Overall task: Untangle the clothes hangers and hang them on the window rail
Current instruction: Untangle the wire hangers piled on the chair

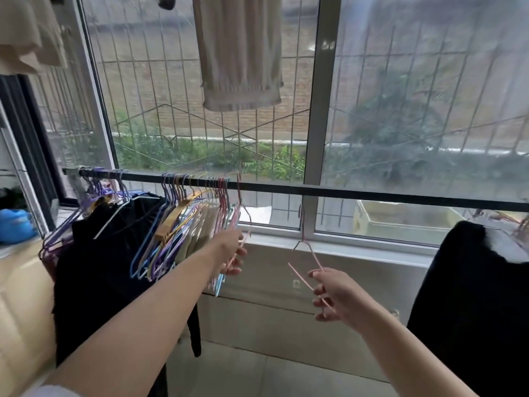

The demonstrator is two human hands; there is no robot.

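We saw a black rail (343, 192) crossing the window. On it hung a crowd of hangers (183, 224) in purple, blue, pink, pale cream and one tan-gold. A black garment (114, 253) draped beneath them. The hanger (307, 259) in our right hand (333, 296) was pale pink, as was the one (240, 213) by our left hand (232, 250). A beige ribbed cloth (240, 53) hung above, a blue object (14, 224) sat far left, and another black cloth (472, 296) lay at right.

Rail (372, 194) matt black metal; hangers (183, 224) thin coated wire, pastel, smooth; black garment (114, 253) soft cloth.
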